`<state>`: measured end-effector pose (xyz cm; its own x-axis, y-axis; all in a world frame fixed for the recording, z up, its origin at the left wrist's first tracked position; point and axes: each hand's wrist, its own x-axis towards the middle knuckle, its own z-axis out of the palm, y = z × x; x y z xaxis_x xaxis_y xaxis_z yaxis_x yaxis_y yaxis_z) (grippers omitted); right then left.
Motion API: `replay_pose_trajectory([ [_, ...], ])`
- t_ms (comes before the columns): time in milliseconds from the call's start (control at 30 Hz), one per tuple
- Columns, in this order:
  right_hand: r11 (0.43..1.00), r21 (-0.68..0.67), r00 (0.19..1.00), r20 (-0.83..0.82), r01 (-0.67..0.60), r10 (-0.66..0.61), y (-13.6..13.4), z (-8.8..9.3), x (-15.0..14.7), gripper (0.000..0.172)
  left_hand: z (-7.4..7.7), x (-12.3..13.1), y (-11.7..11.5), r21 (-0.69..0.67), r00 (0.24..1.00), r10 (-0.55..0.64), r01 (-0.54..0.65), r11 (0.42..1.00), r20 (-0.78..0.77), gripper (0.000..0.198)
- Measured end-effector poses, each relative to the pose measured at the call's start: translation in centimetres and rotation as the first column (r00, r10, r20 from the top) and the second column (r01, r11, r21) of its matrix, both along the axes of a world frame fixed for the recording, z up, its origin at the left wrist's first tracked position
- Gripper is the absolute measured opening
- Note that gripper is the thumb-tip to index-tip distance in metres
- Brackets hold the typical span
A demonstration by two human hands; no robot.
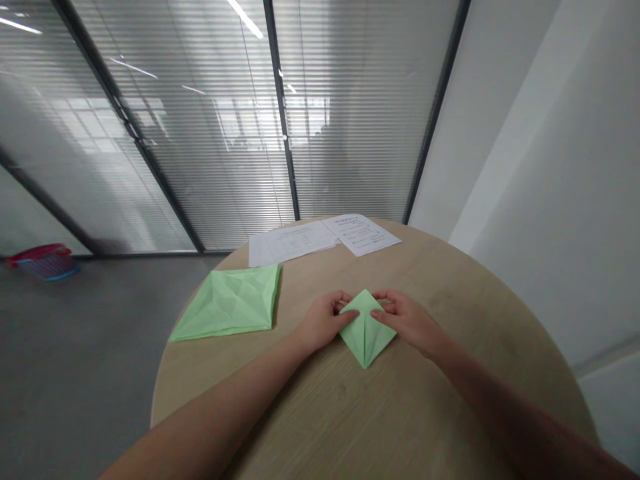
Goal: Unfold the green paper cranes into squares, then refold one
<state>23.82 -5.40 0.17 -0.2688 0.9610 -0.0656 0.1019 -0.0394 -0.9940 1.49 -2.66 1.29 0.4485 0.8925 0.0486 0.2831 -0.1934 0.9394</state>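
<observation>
A light green sheet of paper folded into a diamond (365, 337) is between my hands over the round table. A crease or slit runs down its middle to the point nearest me. My left hand (327, 319) grips its left side, thumb on top and fingers curled behind the edge. On the right side, my right hand (406, 319) holds it the same way, its thumb lying on the upper face. The undersides of the fingers are partly hidden by the paper. To the left lies a stack of creased green paper (235, 300).
White printed sheets (295, 241) overlap near the far edge of the round wooden table (310, 427). Behind stands a glass partition with blinds (230, 167). A white wall (560, 200) rises at the right. A red and blue basket (45, 262) sits on the grey floor at left.
</observation>
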Motion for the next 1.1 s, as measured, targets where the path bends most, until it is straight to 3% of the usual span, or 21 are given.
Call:
replay_pose_trajectory([
  [100, 0.999, -0.029, 0.999, -0.030, -0.021, 0.020, -0.3, 0.2, -0.4, 0.044, 0.0, 0.1, 0.0, -0.016, 1.000, 0.013, -0.013, 1.000, 0.025, 0.028],
  [433, 0.997, -0.016, 0.987, -0.141, 0.078, -0.080, -0.1, -0.2, -0.7, 0.043, 0.2, 0.0, 0.0, -0.087, 0.980, 0.050, -0.034, 0.996, 0.194, 0.025],
  [567, 0.994, 0.045, 0.993, -0.073, 0.094, -0.091, -0.1, -0.3, -0.4, 0.035, 0.2, -0.3, 0.2, -0.069, 0.982, 0.052, -0.040, 0.997, 0.180, 0.021],
  [700, 0.985, 0.103, 0.990, -0.007, 0.140, -0.140, 0.0, -0.3, -0.3, 0.027, 0.4, -0.5, 0.1, -0.070, 0.980, -0.025, 0.039, 0.997, 0.195, 0.023],
  [800, 0.975, 0.156, 0.986, 0.028, 0.157, -0.164, 0.0, -0.2, -0.3, 0.025, 0.9, -0.4, -0.4, -0.042, 0.981, -0.070, 0.079, 0.996, 0.182, 0.038],
  [933, 0.978, 0.191, 0.987, 0.112, 0.089, -0.112, -0.1, -0.2, -0.3, 0.027, 1.5, -0.1, -1.0, 0.045, 0.998, -0.015, 0.012, 0.999, 0.058, 0.056],
  [1100, 0.976, 0.203, 0.983, 0.149, 0.074, -0.105, -0.3, 0.1, -0.2, 0.029, 1.4, -0.1, -0.9, 0.168, 0.999, 0.032, -0.033, 0.985, 0.014, 0.028],
])
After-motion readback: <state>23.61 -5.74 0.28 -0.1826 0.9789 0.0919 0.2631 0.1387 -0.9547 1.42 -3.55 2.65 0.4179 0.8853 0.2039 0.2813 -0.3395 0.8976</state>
